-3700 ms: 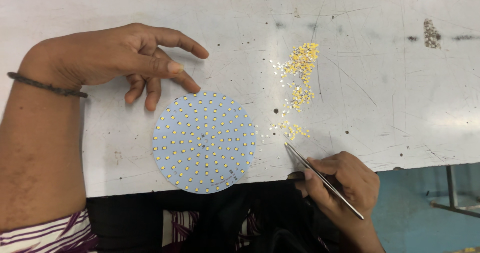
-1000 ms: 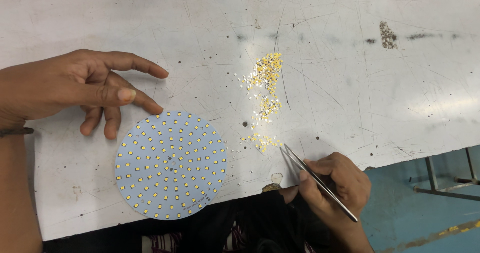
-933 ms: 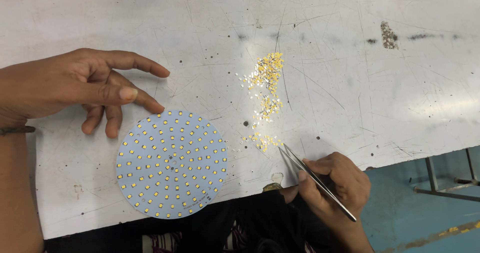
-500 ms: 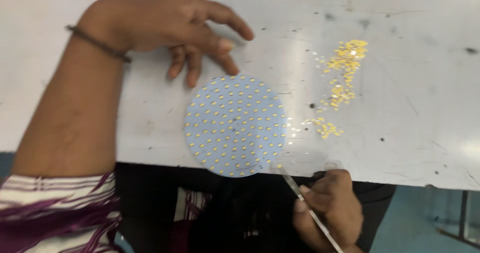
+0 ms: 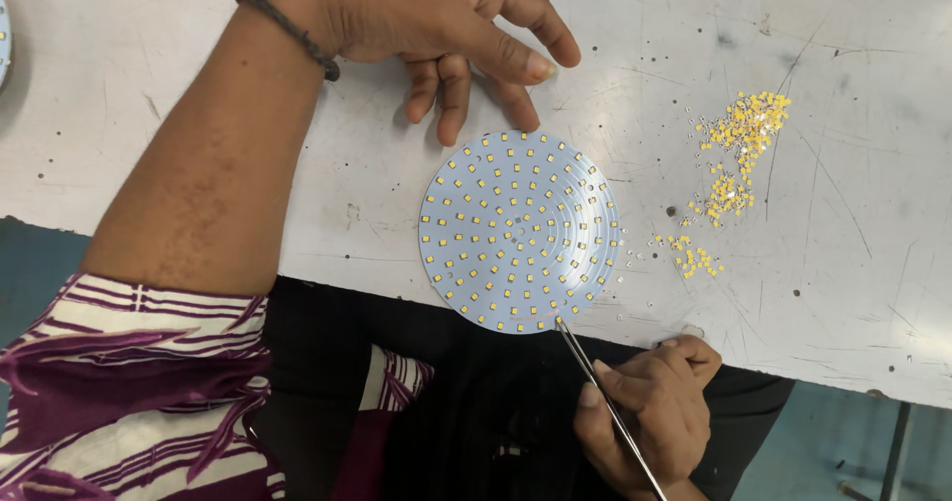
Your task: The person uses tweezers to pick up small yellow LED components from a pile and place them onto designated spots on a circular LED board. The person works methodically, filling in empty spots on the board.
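Scratched white surface (image 5: 198, 164) observed, marked with dark specks. Loose pile of small yellow chips (image 5: 739, 144) seen scattered right of round LED board (image 5: 519, 229), apart from it; few stray chips noted between. Board laid flat at near edge of surface, rim slightly overhanging. Nothing found blocking board. Left hand (image 5: 436, 15) spread loosely, empty, fingertips rested on surface just above board. Right hand (image 5: 650, 417) closed around metal tweezers (image 5: 607, 405); tweezer tip touched board's lower rim.
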